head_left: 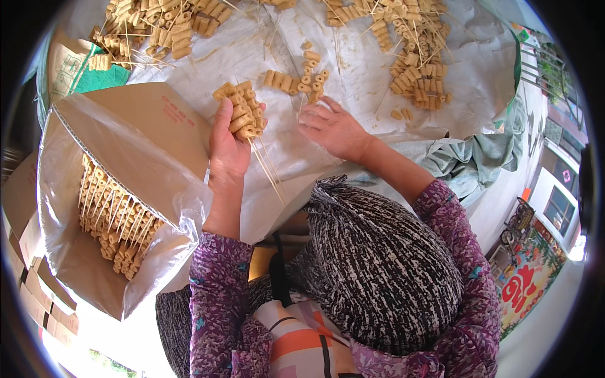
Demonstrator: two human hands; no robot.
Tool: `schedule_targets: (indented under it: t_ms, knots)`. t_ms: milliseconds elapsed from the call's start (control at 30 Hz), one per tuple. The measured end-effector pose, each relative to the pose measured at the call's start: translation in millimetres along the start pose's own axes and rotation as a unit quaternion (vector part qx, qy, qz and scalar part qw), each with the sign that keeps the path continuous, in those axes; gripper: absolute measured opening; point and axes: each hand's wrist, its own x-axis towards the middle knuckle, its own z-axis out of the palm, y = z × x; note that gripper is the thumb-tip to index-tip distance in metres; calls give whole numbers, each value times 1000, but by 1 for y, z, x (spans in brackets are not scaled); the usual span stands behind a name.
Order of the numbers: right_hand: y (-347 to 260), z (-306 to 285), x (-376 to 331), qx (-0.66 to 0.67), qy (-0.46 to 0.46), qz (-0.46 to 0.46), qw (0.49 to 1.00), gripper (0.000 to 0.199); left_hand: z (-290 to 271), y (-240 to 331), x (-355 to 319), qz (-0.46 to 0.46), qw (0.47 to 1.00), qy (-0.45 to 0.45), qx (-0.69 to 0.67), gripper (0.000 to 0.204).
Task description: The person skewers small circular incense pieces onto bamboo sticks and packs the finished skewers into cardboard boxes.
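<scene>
Sheeting [378,69] of white plastic covers the worktop from edge to edge, and we record everything else as lying on it or beside it. To the left stands an open cardboard box [145,113] lined with a clear plastic bag [183,214]; inside it we see skewered beige pieces packed in rows [113,220], sticks pointing the same way. Flattened cartons [38,283] lie stacked beyond the box at the lower left. A grey-green cloth [479,164] hangs off the right edge of the worktop.

On the sheeting we note two large heaps of skewers: one at the upper left [157,28], one at the upper right [416,57]. Between them, near the middle, lies a small loose cluster of skewers [299,79].

Left hand [228,142]: closed around a bundle of skewers [242,113], the beige pieces at the top, the bare sticks [268,167] projecting down past the wrist. The bundle is held just beside the box's right flap.

Right hand [331,129]: open, palm down, fingers spread on the sheeting, fingertips just short of the small loose cluster. We cannot tell whether they touch any stick.
</scene>
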Motion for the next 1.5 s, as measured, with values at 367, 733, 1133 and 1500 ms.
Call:
schedule_targets:
  t_ms: [367, 733, 1133, 1500]
  knots:
    - [21, 19, 7, 629, -75, 618, 465, 50, -4, -1, 0, 14, 1000, -15, 9, 50]
    - [3, 42, -8, 726, 75, 599, 329, 27, -6, -4, 3, 13, 1000, -14, 8, 51]
    - [-57, -23, 74, 469, 83, 393, 786, 50, 19, -5, -5, 100, 993, 21, 61, 47]
    - [-62, -28, 78, 267, 44, 357, 894, 49, 32, -11, -9, 95, 994, 44, -29, 51]
